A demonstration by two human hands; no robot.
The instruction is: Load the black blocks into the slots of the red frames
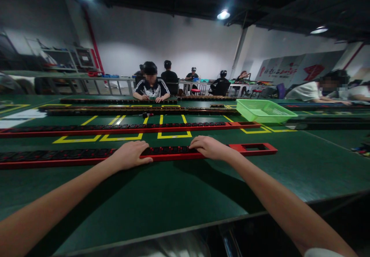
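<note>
A long red rail (254,147) filled with black sockets lies across the green table (162,195) close in front of me. My left hand (131,155) rests on top of it with the fingers curled over the near edge. My right hand (209,147) lies on the same rail a little to the right, fingers bent down onto the black sockets. The rail's right end is an open red frame with no socket in it. Neither hand lifts the rail off the table.
A second red rail (173,128) with black sockets lies further back over yellow floor-style markings (173,135). Darker rails lie beyond it. A green plastic basket (264,110) stands at the right. A person (152,87) sits opposite; other people sit at the right and behind.
</note>
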